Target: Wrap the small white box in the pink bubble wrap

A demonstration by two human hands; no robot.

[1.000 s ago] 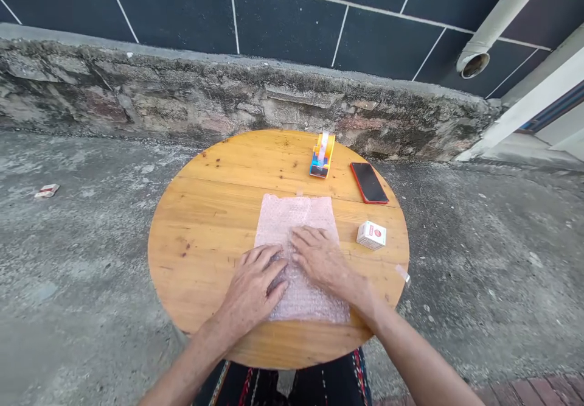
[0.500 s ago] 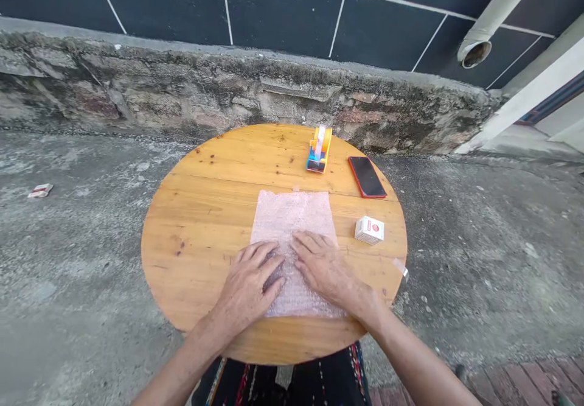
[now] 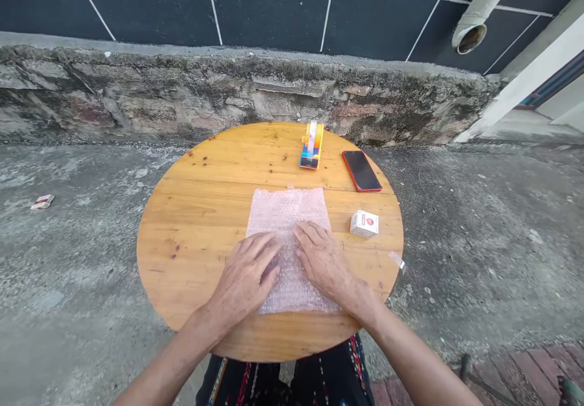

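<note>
Fingers (image 3: 314, 235) on pinkish bubble wrap (image 3: 288, 263)

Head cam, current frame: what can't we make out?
- Pink rectangular plastic bubble wrap: head view, parts covered by the left hand and right hand.
- Both palms: head view, hidden by the backs of the hands.
- Small white box with red print: head view, fine lettering too small.
- White-and-red packet on the ground: head view, print too small.
- Pale round pipe: head view, upper end cut off by the top edge.
</note>
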